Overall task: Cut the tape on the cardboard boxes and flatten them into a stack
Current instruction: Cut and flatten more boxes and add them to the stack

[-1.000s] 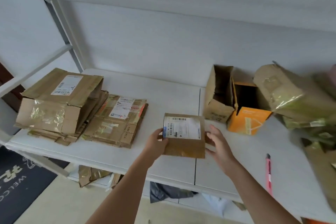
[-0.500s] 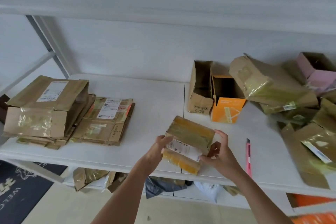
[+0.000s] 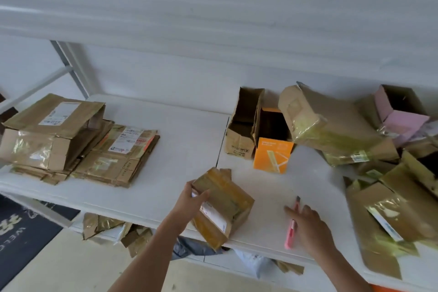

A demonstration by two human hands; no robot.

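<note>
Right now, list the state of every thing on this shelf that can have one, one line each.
Small taped brown cardboard box: still sealed, tilted at the shelf edge, held by the left hand.
Pink utility knife: lying flat, right hand open over it.
Orange carton: upright, top open.
Narrow brown cardboard box: upright, flaps open.
Flattened brown cardboard stack: flat, piled at left.
Pink-lined box: open.

Single head-worn view, looking forward and down, close over white shelf [image 3: 180, 149]; both forearms in frame
</note>
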